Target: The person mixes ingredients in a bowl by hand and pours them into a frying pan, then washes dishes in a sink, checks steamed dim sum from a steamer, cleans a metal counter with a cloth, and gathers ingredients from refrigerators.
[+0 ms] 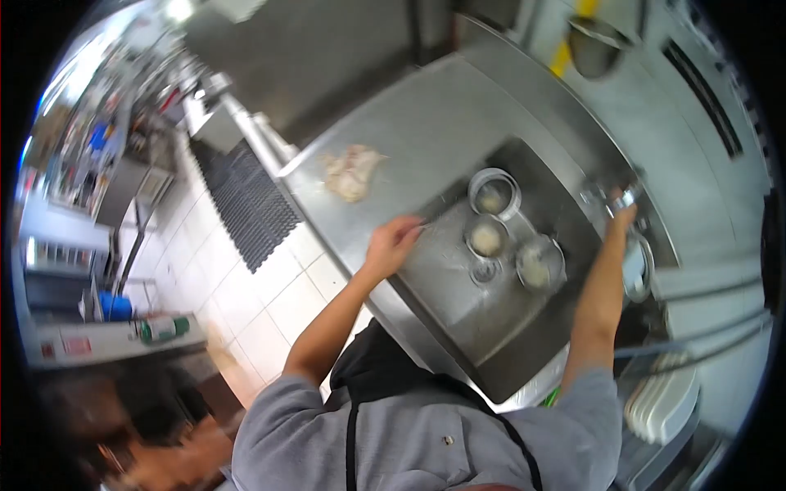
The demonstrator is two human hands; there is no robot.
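My left hand (393,245) hovers at the left rim of the steel sink (446,299), its thumb and fingers loosely apart, with nothing visible in it. At the back right, my right hand (622,214) is closed around the metal faucet (629,196). In the basin stand three round containers: a white-rimmed one (516,196) at the top, a middle one (488,237) with pale contents, and a clear-looking one (542,266) at the right. Beside them is the drain (485,272). A pale, crumpled cloth-like piece (352,173) lies on the steel counter (409,114).
A metal bucket (596,51) is at the upper right. Stacked white trays (665,401) stand at the lower right. A round metal container (637,266) sits beside the faucet. To the left are a black floor mat (246,204) and a green bottle (164,328) on a ledge.
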